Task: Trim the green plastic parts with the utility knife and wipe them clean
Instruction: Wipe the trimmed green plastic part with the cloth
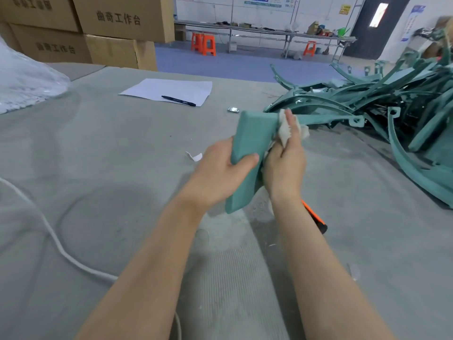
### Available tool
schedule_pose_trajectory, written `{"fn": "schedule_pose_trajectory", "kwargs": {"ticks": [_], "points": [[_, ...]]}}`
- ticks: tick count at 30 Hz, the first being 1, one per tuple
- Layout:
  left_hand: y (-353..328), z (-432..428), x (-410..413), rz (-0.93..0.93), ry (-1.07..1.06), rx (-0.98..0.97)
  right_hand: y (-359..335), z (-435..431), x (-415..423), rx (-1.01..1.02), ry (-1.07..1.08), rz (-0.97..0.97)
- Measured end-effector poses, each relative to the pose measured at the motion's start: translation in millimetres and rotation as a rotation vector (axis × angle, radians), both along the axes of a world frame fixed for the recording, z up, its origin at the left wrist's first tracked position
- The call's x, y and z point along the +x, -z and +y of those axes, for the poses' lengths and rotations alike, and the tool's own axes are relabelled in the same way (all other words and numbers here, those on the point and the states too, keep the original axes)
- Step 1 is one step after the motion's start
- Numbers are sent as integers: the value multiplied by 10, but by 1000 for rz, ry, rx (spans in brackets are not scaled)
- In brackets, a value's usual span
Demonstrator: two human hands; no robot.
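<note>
Left hand (220, 173) gripping green part (252, 136), right hand (285, 165) pinching cloth (285, 134) against it, cardboard boxes (117, 20) closed

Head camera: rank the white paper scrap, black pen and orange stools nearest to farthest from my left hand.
From the left hand, which grips the green part:
1. The white paper scrap, on the table just left of the hand.
2. The black pen, farther up the table, on the sheet.
3. The orange stools, across the floor by the far bench.
</note>
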State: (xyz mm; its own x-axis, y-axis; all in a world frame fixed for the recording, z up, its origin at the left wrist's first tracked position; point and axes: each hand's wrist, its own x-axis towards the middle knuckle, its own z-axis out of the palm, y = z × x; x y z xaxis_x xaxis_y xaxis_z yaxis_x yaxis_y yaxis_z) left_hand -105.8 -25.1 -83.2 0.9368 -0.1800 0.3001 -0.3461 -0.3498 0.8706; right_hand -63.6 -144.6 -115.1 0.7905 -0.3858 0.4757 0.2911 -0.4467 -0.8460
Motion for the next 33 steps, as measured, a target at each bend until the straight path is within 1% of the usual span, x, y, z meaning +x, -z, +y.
{"fn": "schedule_pose_trajectory", "kwargs": {"ticks": [2, 4, 8, 11, 13, 15, 17, 19, 20, 22, 24, 26, 28, 30, 31, 33], "points": [[7, -58, -24, -38, 41, 107, 16, -68, 44, 109, 42, -13], [18, -101, -42, -86, 33, 195, 4, -97, 78, 248, 38, 17], [2, -119, -71, -163, 6, 314, -45, -132, 115, 441, 62, 60], [-11, -100, -103, -213, 31, 435, -63, -277, 164, 708, 77, 102], [-52, -68, -134, -242, 54, 497, -47, -378, 180, 847, 87, 113], [-117, -9, -156, -279, 89, 485, -4, -481, 193, 932, 98, 126], [-203, 85, -185, -311, 131, 430, 30, -559, 190, 1036, 118, 162], [-281, 166, -227, -303, 173, 383, 46, -590, 190, 1116, 119, 169], [-290, 197, -228, -289, 175, 351, 46, -584, 196, 1113, 121, 173], [-275, 256, -190, -227, 122, 259, 30, -542, 207, 1025, 138, 223], [-204, 334, -84, -153, 20, 148, 15, -473, 178, 953, 86, 256], [-116, 373, 41, -104, -119, 56, -7, -419, 148, 910, 27, 225], [-33, 374, 137, -51, -247, -96, -26, -376, 119, 829, 21, 207], [29, 322, 183, 37, -291, -334, -44, -297, 74, 681, 4, 218], [52, 282, 191, 90, -275, -443, -54, -225, 43, 587, -49, 225], [89, 204, 187, 172, -208, -596, -35, -25, -25, 325, -241, 221]]}}
